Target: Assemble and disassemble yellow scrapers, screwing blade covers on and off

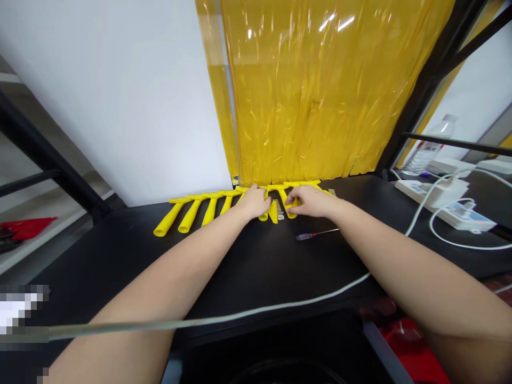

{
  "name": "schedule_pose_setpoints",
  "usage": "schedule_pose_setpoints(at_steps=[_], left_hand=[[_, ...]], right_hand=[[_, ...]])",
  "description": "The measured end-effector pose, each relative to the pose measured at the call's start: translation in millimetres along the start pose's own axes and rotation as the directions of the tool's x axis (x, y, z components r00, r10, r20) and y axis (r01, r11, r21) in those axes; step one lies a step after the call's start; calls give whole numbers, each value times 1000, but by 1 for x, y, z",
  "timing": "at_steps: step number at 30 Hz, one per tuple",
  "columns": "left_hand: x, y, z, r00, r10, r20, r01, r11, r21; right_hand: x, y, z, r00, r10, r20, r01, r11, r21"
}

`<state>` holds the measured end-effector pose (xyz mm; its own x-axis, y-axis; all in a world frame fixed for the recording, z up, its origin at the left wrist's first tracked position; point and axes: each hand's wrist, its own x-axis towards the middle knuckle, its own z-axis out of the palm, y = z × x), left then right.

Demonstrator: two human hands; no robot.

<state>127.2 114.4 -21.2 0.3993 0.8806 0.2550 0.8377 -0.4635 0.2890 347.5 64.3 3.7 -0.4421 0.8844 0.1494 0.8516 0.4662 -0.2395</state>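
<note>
Along the back of the black table stands a row of several yellow plastic tubular parts (168, 218), each with a flat flange at its far end. My left hand (256, 204) is closed over one of them near the middle of the row; its fingertips are partly hidden. Just right of it, my right hand (310, 201) has its fingers curled on another yellow tubular part (291, 214). Between the hands lie a narrow yellow piece (273, 212) and a small shiny silvery piece (280, 214). A screwdriver (307, 236) with a clear purplish handle rests below my right hand.
A pale cable (256, 310) crosses the table's front, over my left forearm. White power strips (452, 205) with plugs and a plastic bottle (430, 144) are at the right. Behind the row stand a white panel (132, 101) and a yellow plastic curtain (312, 101).
</note>
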Motion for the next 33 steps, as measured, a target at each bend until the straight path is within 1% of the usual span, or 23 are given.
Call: schedule_pose_setpoints(at_steps=[3, 5, 8, 10, 12, 14, 17, 19, 21, 25, 28, 30, 33], left_hand=[[-14, -2, -9, 996, 82, 28, -80, 995, -60], [-27, -4, -18, 989, 143, 37, -139, 986, -91], [-47, -6, -30, 972, 229, 56, -222, 968, -115], [-58, -8, -35, 961, 262, 84, -251, 961, -118], [-66, -9, -36, 953, 288, 98, -277, 954, -110], [-70, -9, -32, 944, 316, 97, -307, 947, -94], [-70, -7, -23, 936, 345, 70, -341, 938, -61], [-69, -4, -17, 939, 342, 43, -341, 940, -30], [-69, 1, -13, 946, 323, 26, -324, 946, 14], [-69, 11, -11, 954, 301, 12, -301, 950, 89], [-67, 14, -9, 958, 286, 3, -284, 952, 116], [-66, 16, -7, 962, 274, -5, -271, 954, 129], [-65, 18, -6, 963, 268, -18, -264, 956, 132]], right_hand=[[-3, 7, -8, 999, -31, 12, 30, 999, 33], [-6, 16, -16, 1000, -8, -22, 9, 998, 55], [-9, 35, -26, 988, 121, -95, -117, 992, 45], [-10, 47, -30, 976, 200, -81, -200, 980, 2], [-10, 57, -31, 967, 253, -33, -254, 967, -34], [-11, 63, -30, 957, 289, 4, -288, 957, -35], [-10, 65, -28, 954, 299, -3, -299, 954, -17], [-10, 63, -26, 962, 272, -32, -273, 962, -5], [-10, 58, -24, 975, 214, -53, -212, 977, 29], [-8, 44, -21, 996, 14, -83, -5, 995, 101], [-7, 33, -18, 989, -125, -76, 130, 990, 56], [-6, 25, -15, 983, -175, -58, 177, 984, 26], [-6, 19, -9, 983, -183, -30, 184, 982, 31]])
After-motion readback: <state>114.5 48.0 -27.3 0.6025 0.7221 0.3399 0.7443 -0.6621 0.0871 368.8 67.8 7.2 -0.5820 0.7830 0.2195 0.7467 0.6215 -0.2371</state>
